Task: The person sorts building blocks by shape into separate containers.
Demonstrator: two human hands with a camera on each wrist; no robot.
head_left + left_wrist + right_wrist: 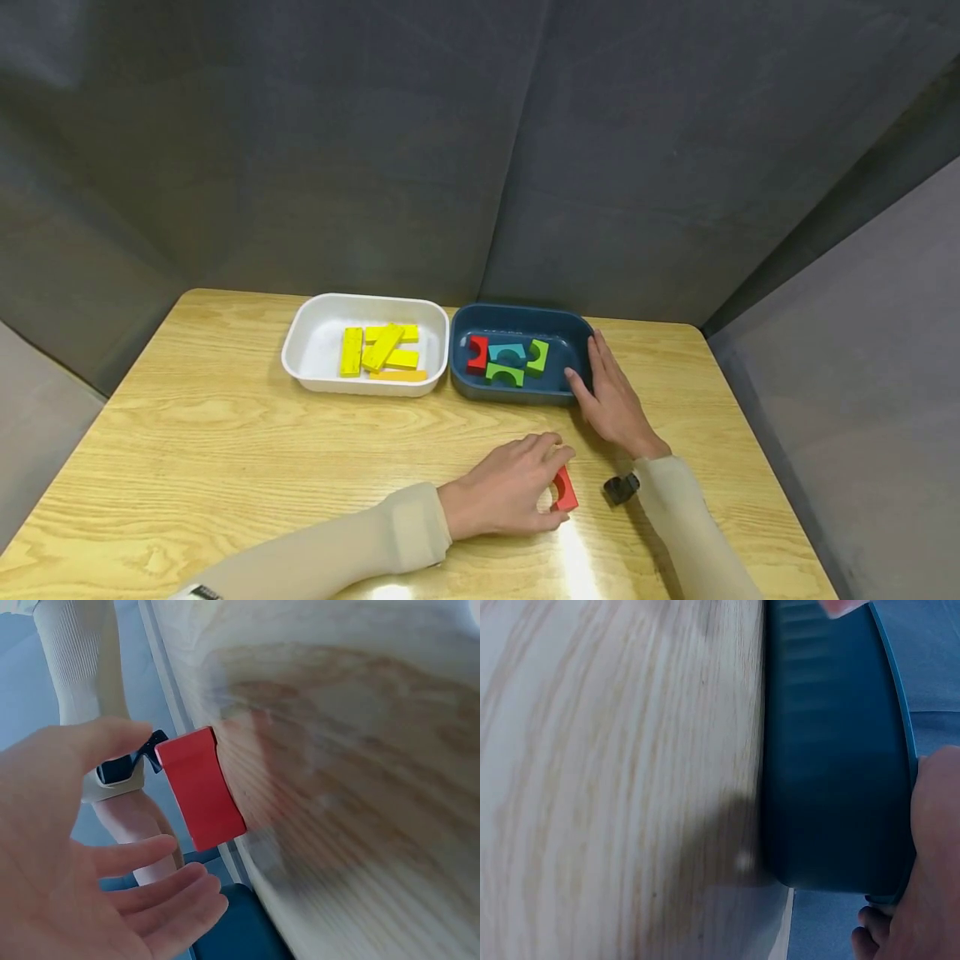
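A red block with a semicircular cutout [566,490] rests on the table near its front. My left hand [510,487] is spread around this block, thumb by one end and fingers by the other. In the left wrist view, gaps show between the fingertips and the red block [201,791]. My right hand [615,404] holds the front right corner of a dark blue tray [525,312], thumb over the rim and fingers along the outer right side. In that tray lie a red, a teal and two green cutout blocks [507,353].
A white tray [298,350] with several yellow blocks [384,347] and an orange one [398,376] stands left of the blue tray. Dark curtain [360,150] hangs behind the table [247,450]. A black device [621,489] sits at my right wrist.
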